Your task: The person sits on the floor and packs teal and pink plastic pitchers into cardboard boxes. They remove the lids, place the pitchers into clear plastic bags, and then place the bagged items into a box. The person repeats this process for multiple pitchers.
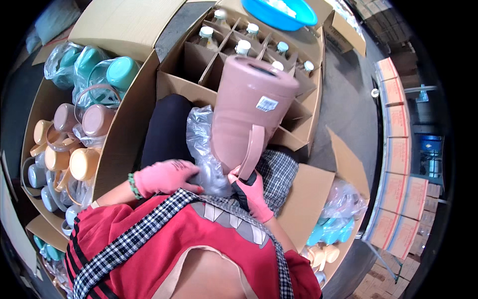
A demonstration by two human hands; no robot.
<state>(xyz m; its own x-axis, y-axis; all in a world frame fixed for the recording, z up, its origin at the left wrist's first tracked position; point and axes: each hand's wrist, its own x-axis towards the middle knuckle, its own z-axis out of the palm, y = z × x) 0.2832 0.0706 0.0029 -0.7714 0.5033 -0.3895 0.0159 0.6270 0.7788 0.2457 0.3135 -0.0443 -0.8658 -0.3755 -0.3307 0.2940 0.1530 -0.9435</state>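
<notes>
Right hand (253, 195), grip clamped on the pink jug (244, 117) by its handle (253, 149); left hand (167, 178), grip apart beside clear plastic (200, 139).

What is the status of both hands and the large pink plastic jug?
Right pink-gloved hand gripping large pink plastic jug by its handle. Left pink-gloved hand open beside crumpled clear plastic bag. Bag against jug's left side.

- Red shirt (164, 244), black stripes (79, 266) down its left sleeve
- Grey-and-white print (236, 222) on the shirt's front
- Black-and-white checked straps (132, 239) over the shirt
- Pink left glove (165, 178) and right glove (255, 198) beyond the shirt
- Green bracelet (133, 186) past the shirt's left sleeve
- Dark trousers (167, 127) beyond the shirt
</notes>
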